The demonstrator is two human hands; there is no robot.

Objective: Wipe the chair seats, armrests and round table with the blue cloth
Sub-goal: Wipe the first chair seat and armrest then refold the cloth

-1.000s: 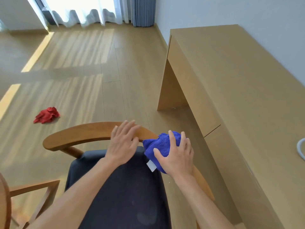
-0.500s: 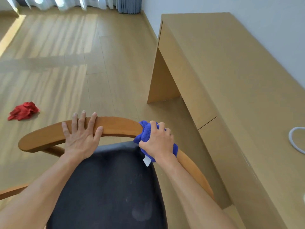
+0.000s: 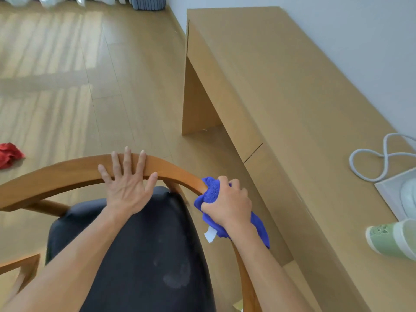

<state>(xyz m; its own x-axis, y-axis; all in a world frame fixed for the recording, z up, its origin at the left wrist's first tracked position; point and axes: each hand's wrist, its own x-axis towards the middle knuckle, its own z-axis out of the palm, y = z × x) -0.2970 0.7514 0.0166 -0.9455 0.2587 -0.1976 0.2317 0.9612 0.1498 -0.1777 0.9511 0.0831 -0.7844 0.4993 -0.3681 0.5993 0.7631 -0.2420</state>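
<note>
Two hands (image 3: 128, 190) (image 3: 227, 206), one blue cloth (image 3: 210, 191), one red cloth (image 3: 9, 154), one chair (image 3: 67, 174), one counter (image 3: 292, 104), one cable (image 3: 369, 161), one green cup (image 3: 389, 242).

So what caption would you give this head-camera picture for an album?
Right hand grips a blue cloth around the chair's curved wooden armrest; the flat left hand steadies it.

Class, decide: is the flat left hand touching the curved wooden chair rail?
Touching. The head view shows the left hand lying flat, fingers over the curved wooden chair rail.
</note>
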